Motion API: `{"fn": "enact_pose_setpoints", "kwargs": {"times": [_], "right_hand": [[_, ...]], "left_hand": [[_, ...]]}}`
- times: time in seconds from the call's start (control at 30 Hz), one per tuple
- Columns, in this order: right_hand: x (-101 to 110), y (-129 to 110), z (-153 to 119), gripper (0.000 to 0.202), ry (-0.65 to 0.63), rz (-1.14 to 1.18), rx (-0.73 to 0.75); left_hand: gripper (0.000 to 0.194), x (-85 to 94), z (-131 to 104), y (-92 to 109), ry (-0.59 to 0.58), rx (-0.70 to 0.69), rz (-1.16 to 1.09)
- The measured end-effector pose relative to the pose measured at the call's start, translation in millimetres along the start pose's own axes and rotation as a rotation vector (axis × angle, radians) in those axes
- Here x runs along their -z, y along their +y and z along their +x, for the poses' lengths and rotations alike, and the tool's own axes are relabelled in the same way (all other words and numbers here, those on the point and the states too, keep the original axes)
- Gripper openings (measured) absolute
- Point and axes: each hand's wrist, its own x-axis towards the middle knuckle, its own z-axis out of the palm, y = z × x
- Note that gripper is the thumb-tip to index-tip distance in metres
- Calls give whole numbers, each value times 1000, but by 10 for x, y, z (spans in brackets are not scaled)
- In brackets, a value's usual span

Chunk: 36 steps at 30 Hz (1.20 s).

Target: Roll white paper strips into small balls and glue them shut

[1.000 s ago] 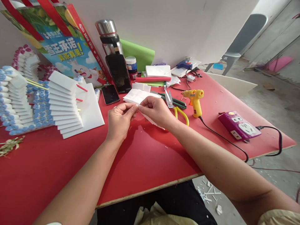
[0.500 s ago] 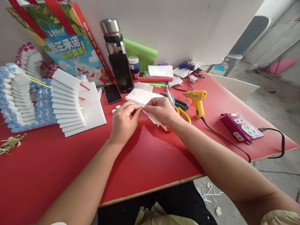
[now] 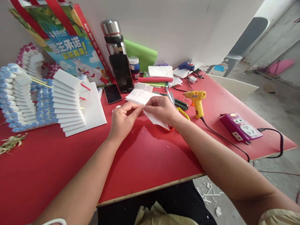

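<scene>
A: What forms the setting?

B: A red tabletop [image 3: 140, 168] before a pale wall [image 3: 178, 31]. At the rear stand a printed bag [image 3: 67, 50] and a steel-capped bottle [image 3: 111, 29], with an upright phone [image 3: 122, 73] in front of the bottle and a second phone [image 3: 112, 94] lying flat.

A: And the hands?

B: The left hand [image 3: 124, 118] and right hand [image 3: 161, 109] meet above the table, thumb and forefinger of each pressed together on a small whitish piece [image 3: 143, 106]. The fingertips largely cover it, so its shape cannot be told.

A: Where exactly is this piece?

B: Between the two sets of fingertips, just in front of the folded white paper [image 3: 137, 95]. A white sheet [image 3: 156, 120] extends below the right hand.

A: What lies to either side?

B: On the right, yellow-handled scissors [image 3: 184, 113], a yellow glue gun [image 3: 197, 101] and a purple socket block [image 3: 242, 127]; on the left, fanned white cards [image 3: 69, 107].
</scene>
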Motion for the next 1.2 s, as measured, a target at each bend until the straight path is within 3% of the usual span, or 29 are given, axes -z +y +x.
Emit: {"fn": "enact_pose_setpoints", "kwargs": {"times": [0.1,0.17,0.3,0.4,0.47,0.53,0.63,0.73,0.87,1.03,1.2], "right_hand": [[50,11,15,12,-59,-76,91],[75,13,12,11,-96,-114,145],[87,-8,-14,11,-142,-154,229],[65,-26,-28,14,-98,-214,234],[51,-28,-27,17,-81,-140,159],[51,-26,-15,20,-136,96,15],[75,-19,21,30,-328,543,-277],[92,-8,54,39,-509,808,-503],[82,5,57,31,-648,1009,-514],[77,-1,22,16,-589,1107,-503],[52,-8,5,10,-438,876,-412]], "left_hand": [[28,25,25,-46,-39,244,-236],[35,50,39,-83,-82,332,-291],[29,81,53,-104,-85,340,-272],[18,54,49,-81,-44,269,-234],[16,18,42,-75,11,229,-234],[17,-17,36,-83,73,220,-286],[21,-39,29,-102,104,246,-365],[20,-29,26,-92,103,231,-314],[17,-7,28,-54,79,201,-269],[17,-5,30,-54,74,194,-291],[20,-22,29,-68,104,264,-373]]}}
